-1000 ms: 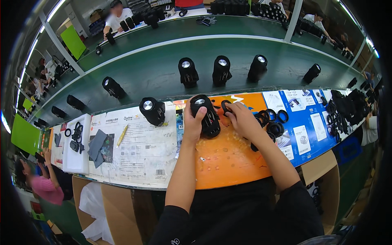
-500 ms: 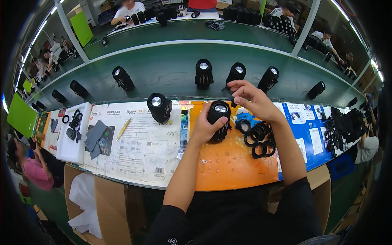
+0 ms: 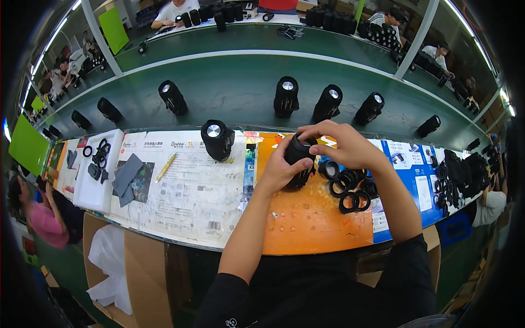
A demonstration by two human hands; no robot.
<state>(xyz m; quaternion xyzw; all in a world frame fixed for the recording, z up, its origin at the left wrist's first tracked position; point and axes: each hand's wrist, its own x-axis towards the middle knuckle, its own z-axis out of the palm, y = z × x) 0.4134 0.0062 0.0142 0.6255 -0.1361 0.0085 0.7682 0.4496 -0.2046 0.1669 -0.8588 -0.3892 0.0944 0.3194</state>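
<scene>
While the left hand (image 3: pixel 281 169) wraps around the side of a black cylinder (image 3: pixel 298 158) standing on the orange mat (image 3: pixel 306 218), the right hand (image 3: pixel 344 145) arches over its top end, fingertips closed on the rim as if seating or turning a part there. Both hands are clamped on the cylinder; what the right fingers pinch is hidden under them.

To do this step well, I judge the left hand should keep the body steady against the mat so it cannot roll, while the right works squarely on the top, keeping any ring level rather than cocked. The pile of black rings (image 3: pixel 350 186) lies just beside the right wrist, close enough to be knocked, so the forearm should stay lifted.

A second black cylinder (image 3: pixel 217 139) stands upright on the paper sheets (image 3: pixel 186 180) to the left, near a yellow pen (image 3: pixel 165 167) and grey foam pieces (image 3: pixel 128 177). A white tray (image 3: pixel 95 194) holds small black parts. Beyond the bench runs a green conveyor belt (image 3: pixel 235 93) carrying more cylinders, spaced apart. Other people sit at further benches, and an open cardboard box (image 3: pixel 126 273) stands below on the left.
</scene>
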